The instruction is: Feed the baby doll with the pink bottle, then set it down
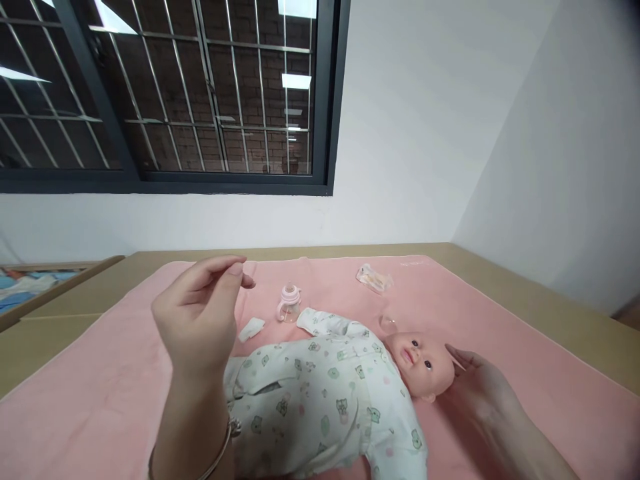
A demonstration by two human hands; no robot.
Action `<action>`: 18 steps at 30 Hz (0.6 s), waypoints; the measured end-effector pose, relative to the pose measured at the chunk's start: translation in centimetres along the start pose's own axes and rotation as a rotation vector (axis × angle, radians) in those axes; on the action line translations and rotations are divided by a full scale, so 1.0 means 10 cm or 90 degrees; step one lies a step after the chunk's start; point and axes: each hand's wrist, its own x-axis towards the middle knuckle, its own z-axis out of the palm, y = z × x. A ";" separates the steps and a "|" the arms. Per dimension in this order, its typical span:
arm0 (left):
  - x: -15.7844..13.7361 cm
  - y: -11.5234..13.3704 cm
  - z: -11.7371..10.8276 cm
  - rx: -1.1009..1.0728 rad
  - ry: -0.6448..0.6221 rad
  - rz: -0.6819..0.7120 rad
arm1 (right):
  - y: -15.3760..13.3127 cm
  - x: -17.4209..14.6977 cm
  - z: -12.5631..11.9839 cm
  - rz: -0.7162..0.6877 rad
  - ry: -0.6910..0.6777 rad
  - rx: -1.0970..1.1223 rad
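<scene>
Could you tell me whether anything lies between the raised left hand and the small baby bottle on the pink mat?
Nothing visible does. The left hand is lifted above the pink mat, and the bottle stands to its right with only bare mat between. A small white pad lies nearer the doll, just below that line.

White walls, barred window — perhaps night

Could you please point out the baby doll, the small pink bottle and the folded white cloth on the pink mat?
baby doll (327,390): head view, on its patterned romper chest.
small pink bottle (289,305): head view, on its body below the cap.
folded white cloth (251,329): head view, on its middle.
</scene>
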 end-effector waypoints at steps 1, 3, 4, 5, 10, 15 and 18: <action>0.01 0.01 -0.02 -0.001 0.016 0.005 | -0.04 0.02 0.04 -0.032 0.020 0.001; 0.03 0.02 -0.05 0.005 0.047 0.007 | -0.13 0.09 0.14 -0.134 0.053 -0.009; 0.04 0.02 -0.06 0.008 0.060 0.001 | -0.17 0.13 0.20 -0.180 0.056 -0.029; 0.06 0.01 -0.08 0.008 0.068 -0.010 | -0.21 0.18 0.26 -0.215 0.044 -0.063; 0.13 -0.06 -0.16 -0.008 0.094 -0.074 | -0.35 0.43 0.52 -0.321 -0.107 -0.433; 0.16 -0.06 -0.21 -0.024 0.129 -0.085 | -0.40 0.47 0.79 -0.233 -0.201 -0.756; 0.17 -0.04 -0.23 -0.030 0.135 -0.089 | -0.40 0.48 0.92 -0.217 -0.246 -0.905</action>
